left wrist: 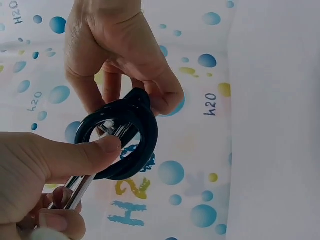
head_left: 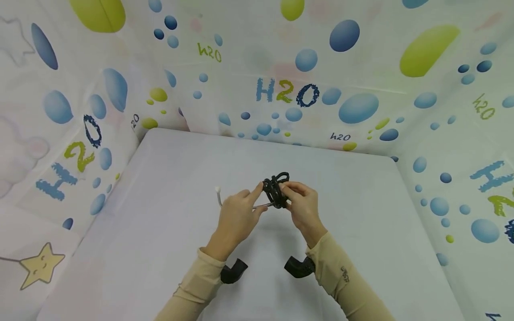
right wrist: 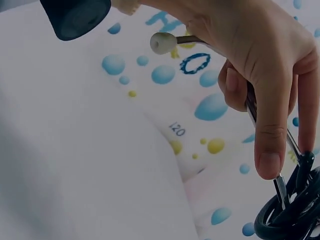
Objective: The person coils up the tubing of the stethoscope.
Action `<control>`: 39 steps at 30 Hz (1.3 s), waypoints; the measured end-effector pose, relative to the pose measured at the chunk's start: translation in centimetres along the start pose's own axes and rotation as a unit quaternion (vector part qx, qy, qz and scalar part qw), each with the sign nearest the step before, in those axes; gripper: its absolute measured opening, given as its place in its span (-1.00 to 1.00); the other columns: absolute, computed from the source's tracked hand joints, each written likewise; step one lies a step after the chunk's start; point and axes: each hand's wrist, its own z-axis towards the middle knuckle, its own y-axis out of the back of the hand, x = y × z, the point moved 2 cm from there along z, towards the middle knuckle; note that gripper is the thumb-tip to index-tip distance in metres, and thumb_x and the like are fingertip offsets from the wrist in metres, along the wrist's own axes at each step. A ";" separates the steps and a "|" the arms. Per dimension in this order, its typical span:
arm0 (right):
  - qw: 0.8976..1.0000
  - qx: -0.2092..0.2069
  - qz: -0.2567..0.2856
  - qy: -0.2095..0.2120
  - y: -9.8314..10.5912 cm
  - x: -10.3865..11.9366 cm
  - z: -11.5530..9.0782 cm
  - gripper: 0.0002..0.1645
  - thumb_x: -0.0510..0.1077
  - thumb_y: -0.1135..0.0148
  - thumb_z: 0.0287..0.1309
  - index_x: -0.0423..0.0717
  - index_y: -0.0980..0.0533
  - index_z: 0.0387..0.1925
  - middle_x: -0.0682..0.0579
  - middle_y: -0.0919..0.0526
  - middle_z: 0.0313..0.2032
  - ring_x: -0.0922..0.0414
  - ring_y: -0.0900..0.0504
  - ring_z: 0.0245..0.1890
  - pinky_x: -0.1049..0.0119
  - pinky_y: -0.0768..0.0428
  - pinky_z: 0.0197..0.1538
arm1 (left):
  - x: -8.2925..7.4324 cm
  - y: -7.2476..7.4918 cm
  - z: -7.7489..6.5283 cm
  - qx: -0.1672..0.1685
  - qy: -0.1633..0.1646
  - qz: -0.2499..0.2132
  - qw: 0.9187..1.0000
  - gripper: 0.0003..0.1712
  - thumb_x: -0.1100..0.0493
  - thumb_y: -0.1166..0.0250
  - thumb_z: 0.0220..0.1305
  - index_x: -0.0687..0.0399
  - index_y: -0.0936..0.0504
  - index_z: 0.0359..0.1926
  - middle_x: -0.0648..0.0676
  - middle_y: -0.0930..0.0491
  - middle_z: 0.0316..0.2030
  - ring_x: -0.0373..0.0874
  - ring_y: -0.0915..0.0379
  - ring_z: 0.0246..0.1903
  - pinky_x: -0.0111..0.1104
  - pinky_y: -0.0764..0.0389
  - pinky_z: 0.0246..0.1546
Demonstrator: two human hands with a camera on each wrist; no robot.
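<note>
A stethoscope is held over the white table [head_left: 160, 232] by both hands. Its black tubing is wound into a coil [head_left: 275, 189]. My left hand [head_left: 257, 198] curls around the metal ear tubes [left wrist: 75, 192], thumb [left wrist: 85, 155] pressed on the coil [left wrist: 145, 145]. My right hand [head_left: 286, 191] pinches the far side of the coil from above, its fingers [left wrist: 165, 95] on the loops. A white eartip [head_left: 217, 189] sticks out left of the left hand, as the right wrist view also shows the eartip [right wrist: 162, 43] and coil [right wrist: 295, 215].
A curtain printed with blue bubbles and "H2O" [head_left: 287, 91] walls the table on three sides. Black wrist cameras [head_left: 234, 272] sit under both sleeves. A yellow star [head_left: 40, 265] shows at the lower left.
</note>
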 end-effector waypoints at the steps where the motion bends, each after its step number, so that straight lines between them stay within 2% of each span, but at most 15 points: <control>1: 1.000 -0.006 0.008 0.002 0.0 0.0 0.0 -0.75 -0.42 -0.25 0.07 -0.10 -0.62 -0.60 0.07 -0.60 -0.53 0.21 -0.53 -0.52 0.28 -0.58 -0.40 | 0.0 0.0 0.0 -0.001 0.000 0.000 1.000 -0.40 0.14 -0.54 -0.14 0.24 -0.63 0.00 0.10 -0.53 -0.62 -0.18 -0.28 -0.77 -0.42 -0.40 -0.72; 4: 1.000 -0.023 0.016 0.012 -0.1 -0.1 -0.1 -0.76 -0.43 -0.25 0.07 -0.11 -0.61 -0.60 0.05 -0.55 -0.49 0.22 -0.52 -0.53 0.33 -0.57 -0.44 | -0.1 -0.1 0.1 0.001 0.001 -0.002 1.000 -0.40 0.13 -0.54 -0.13 0.23 -0.63 0.00 0.10 -0.54 -0.61 -0.18 -0.28 -0.77 -0.43 -0.39 -0.72; 7: 0.999 -0.030 0.008 0.017 -0.1 -0.2 -0.3 -0.94 -0.43 -0.23 0.09 -0.35 -0.60 -0.45 -0.02 -0.50 -0.37 0.22 -0.51 -0.50 0.35 -0.58 -0.43 | -0.1 -0.2 0.1 0.006 -0.001 -0.001 1.000 -0.41 0.14 -0.53 -0.12 0.24 -0.63 0.00 0.10 -0.53 -0.61 -0.18 -0.29 -0.77 -0.45 -0.37 -0.72; 11: 1.000 0.001 -0.020 0.016 0.1 -0.2 -0.5 -0.81 -0.44 -0.16 0.14 -0.58 -0.49 -0.23 -0.10 -0.44 -0.16 0.21 -0.51 -0.39 0.33 -0.60 -0.35 | -0.1 -0.2 0.0 0.010 0.003 0.003 1.000 -0.42 0.15 -0.53 -0.13 0.25 -0.63 -0.02 0.08 -0.53 -0.63 -0.19 -0.31 -0.76 -0.47 -0.35 -0.72; 15: 0.998 0.041 -0.037 0.006 0.2 0.1 -0.5 -0.78 -0.45 -0.13 0.15 -0.58 -0.45 -0.17 -0.14 -0.40 -0.04 0.18 -0.54 -0.31 0.32 -0.58 -0.29 | 0.0 -0.1 -0.1 0.009 0.005 0.009 1.000 -0.43 0.16 -0.53 -0.12 0.24 -0.63 -0.02 0.07 -0.52 -0.64 -0.19 -0.30 -0.76 -0.47 -0.33 -0.73; 18: 0.998 0.047 -0.045 0.001 0.2 0.2 -0.5 -0.77 -0.46 -0.13 0.14 -0.57 -0.44 -0.17 -0.15 -0.40 -0.04 0.18 -0.57 -0.31 0.33 -0.58 -0.28 | 0.1 -0.1 -0.1 0.006 0.003 0.006 1.000 -0.44 0.17 -0.53 -0.11 0.24 -0.64 -0.02 0.07 -0.51 -0.65 -0.20 -0.28 -0.76 -0.47 -0.31 -0.74; 25: 0.997 -0.011 -0.066 0.034 0.0 -0.3 -0.8 -0.76 -0.48 -0.20 0.06 -0.59 -0.47 -0.21 -0.18 -0.45 -0.14 0.23 -0.57 -0.45 0.46 -0.54 -0.41 | 0.1 -0.2 -0.2 0.009 0.003 -0.010 1.000 -0.45 0.19 -0.53 -0.12 0.24 -0.63 -0.03 0.06 -0.51 -0.65 -0.26 -0.15 -0.76 -0.51 -0.23 -0.74; 28: 0.998 -0.022 -0.053 0.028 0.0 -0.6 -0.9 -0.58 -0.46 -0.24 0.05 -0.56 -0.33 -0.06 -0.24 -0.48 -0.13 0.23 -0.60 -0.45 0.44 -0.57 -0.39 | 0.3 -0.1 -0.3 0.006 0.003 -0.005 1.000 -0.45 0.19 -0.53 -0.12 0.22 -0.63 -0.02 0.06 -0.50 -0.66 -0.26 -0.13 -0.77 -0.50 -0.22 -0.75; 32: 0.999 0.018 -0.039 -0.022 0.5 -0.6 -0.4 -0.34 -0.40 -0.26 0.08 -0.42 -0.19 0.19 -0.27 -0.53 -0.11 0.19 -0.64 -0.42 0.39 -0.61 -0.31 | 0.6 0.2 -0.3 0.002 0.002 0.005 1.000 -0.45 0.19 -0.53 -0.14 0.21 -0.64 -0.03 0.06 -0.50 -0.66 -0.24 -0.15 -0.79 -0.48 -0.25 -0.76; 34: 0.996 0.057 -0.048 -0.044 0.7 -0.5 -0.1 -0.38 -0.37 -0.23 0.13 -0.47 -0.25 0.20 -0.20 -0.58 -0.16 0.19 -0.64 -0.41 0.38 -0.61 -0.27 | 0.7 0.3 -0.3 0.000 0.002 0.002 1.000 -0.45 0.19 -0.54 -0.15 0.20 -0.65 -0.04 0.07 -0.51 -0.66 -0.24 -0.16 -0.78 -0.47 -0.27 -0.76; 36: 0.993 0.086 -0.063 -0.049 0.8 -0.3 0.1 -0.49 -0.37 -0.19 0.15 -0.50 -0.34 0.13 -0.11 -0.60 -0.23 0.18 -0.63 -0.42 0.38 -0.60 -0.26 | 0.8 0.4 -0.3 0.000 0.000 -0.008 1.000 -0.44 0.19 -0.55 -0.16 0.19 -0.65 -0.04 0.06 -0.50 -0.66 -0.25 -0.15 -0.78 -0.47 -0.28 -0.75; 39: 0.991 0.094 -0.084 -0.034 0.7 -0.1 0.1 -0.66 -0.39 -0.16 0.15 -0.51 -0.43 -0.04 -0.05 -0.58 -0.32 0.16 -0.61 -0.43 0.35 -0.61 -0.30 | 0.6 0.3 -0.4 0.005 -0.003 -0.027 1.000 -0.43 0.18 -0.55 -0.17 0.19 -0.65 -0.03 0.06 -0.50 -0.66 -0.25 -0.15 -0.76 -0.48 -0.28 -0.72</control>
